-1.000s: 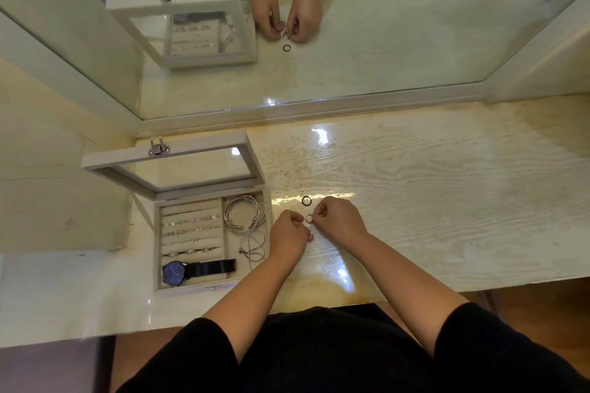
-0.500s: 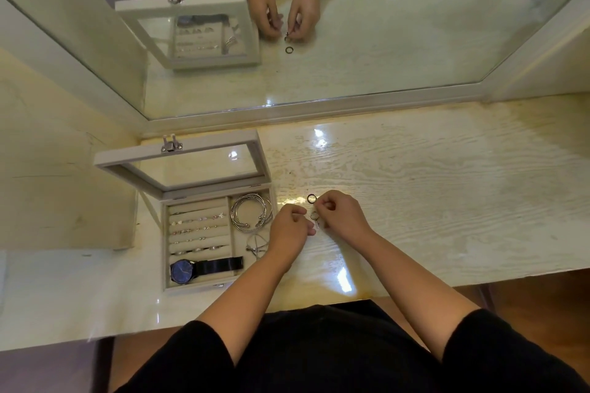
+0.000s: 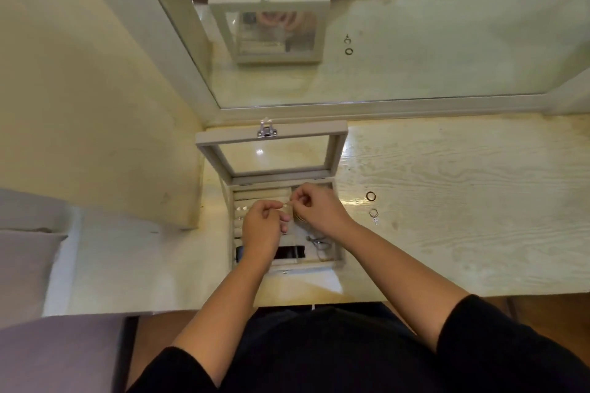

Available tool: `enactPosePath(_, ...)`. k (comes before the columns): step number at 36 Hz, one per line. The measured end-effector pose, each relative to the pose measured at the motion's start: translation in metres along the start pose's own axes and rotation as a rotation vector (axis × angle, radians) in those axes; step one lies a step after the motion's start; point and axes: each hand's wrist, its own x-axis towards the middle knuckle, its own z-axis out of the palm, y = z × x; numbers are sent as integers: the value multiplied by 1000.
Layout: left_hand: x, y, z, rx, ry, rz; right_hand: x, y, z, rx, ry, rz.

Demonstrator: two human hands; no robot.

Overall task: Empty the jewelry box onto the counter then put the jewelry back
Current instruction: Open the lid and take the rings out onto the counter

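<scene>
- The jewelry box [image 3: 313, 265] sits on the left part of the worktop [image 3: 463, 201] with its glass lid [image 3: 271, 140] propped open toward the far side. I can still see a watch [image 3: 289, 253] in its near compartment.
- My left hand [image 3: 261, 228] hovers over the box with its fingers curled, thumb and forefinger pinching one end of a small piece [image 3: 287, 203].
- That piece is too small for me to identify. It lies roughly left to right above the far half of the box.
- My right hand [image 3: 316, 207] has its fingers curled and pinches the other end.
- On the worktop, right of the box, a dark ring [image 3: 370, 196] and a cross earring [image 3: 374, 216] lie close together.
- I judge emptying is under way. The laid-out items are to the right of my fingers, so the right hand is nearer for setting this piece down.
</scene>
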Motion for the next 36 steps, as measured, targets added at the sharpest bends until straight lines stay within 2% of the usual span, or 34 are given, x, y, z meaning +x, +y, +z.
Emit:
enactPosePath(6, 14, -10, -47, 40, 94, 37, 18, -28, 36, -162, -38, -44)
enactPosePath(10, 23, -15, -66, 38, 99, 21, 29, -39, 53, -385, -62, -147)
enactPosePath(13, 29, -17, -73, 38, 62, 9, 38, -42, 61, -547, -67, -203)
enactPosePath(22, 43, -19, -80, 89, -60, -1, 52, -54, 78, -819, -104, -303)
enactPosePath(36, 46, -18, -85, 168, -99, 34, 57, -78, 86, -1063, -276, -324)
